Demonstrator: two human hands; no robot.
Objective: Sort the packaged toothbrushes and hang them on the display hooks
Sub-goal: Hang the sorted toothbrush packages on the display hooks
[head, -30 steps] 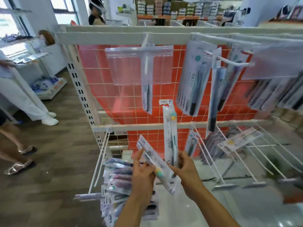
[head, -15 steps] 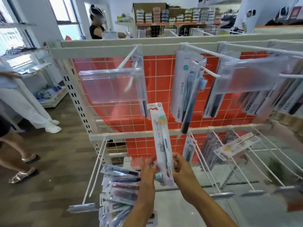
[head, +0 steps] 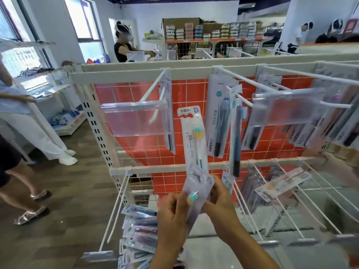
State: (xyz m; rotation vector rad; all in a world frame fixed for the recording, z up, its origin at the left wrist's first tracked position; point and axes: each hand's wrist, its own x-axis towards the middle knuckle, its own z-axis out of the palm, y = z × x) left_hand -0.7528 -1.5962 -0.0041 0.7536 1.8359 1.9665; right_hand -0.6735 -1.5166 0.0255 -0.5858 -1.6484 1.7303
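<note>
Both hands hold toothbrush packs in front of the rack. My right hand [head: 219, 206] grips the bottom of an upright white pack [head: 191, 138] with a teal and yellow brush head. My left hand [head: 172, 216] grips a second clear pack [head: 196, 199] laid over the first one's lower end. A white display hook [head: 155, 88] with a clear label holder [head: 136, 117] juts out up left. More packs [head: 218, 117] hang on hooks to the right. A pile of packs [head: 139, 230] lies low on the left.
The rack has an orange grid back [head: 194, 90] and white crossbars. Long bare lower hooks [head: 291, 210] stick out toward me on the right; one carries a pack [head: 281, 183]. People stand on the wooden floor at left [head: 38, 133]. Stocked shelves fill the background.
The two packs were fanned apart and have come together, stacked upright between both hands. The view has risen, bringing the upper hooks closer.
</note>
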